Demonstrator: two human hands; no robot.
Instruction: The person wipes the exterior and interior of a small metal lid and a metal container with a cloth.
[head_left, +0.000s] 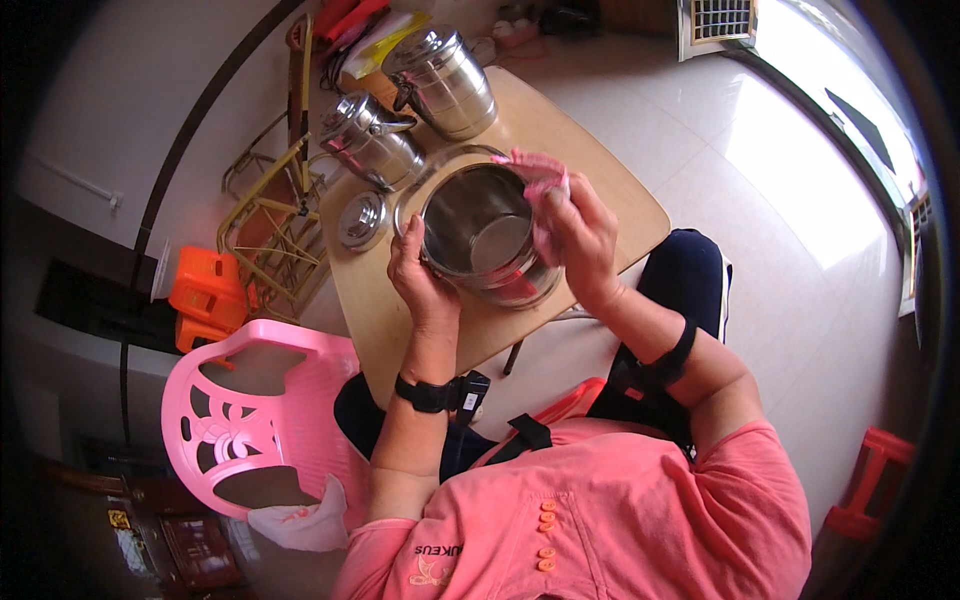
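A stainless steel pot (499, 225) without its lid stands tilted towards me on the small wooden table (600, 172), its inside showing. My left hand (421, 270) grips the near left side of its rim, thumb upward. In my right hand (589, 232) is a bunched pink cloth (544, 176), held against the pot's right rim. A round metal lid (363, 220) lies on the table left of the pot. Behind it are two lidded stainless steel pots with handles, one at the left (375, 142) and a larger one farther back (442, 82).
A pink plastic chair (322, 405) with a white cloth (304, 521) on it stands at the left. Beyond are orange plastic stools (210, 289) and a folded metal-framed rack (277, 225). A red plastic stool (866, 480) is at the far right.
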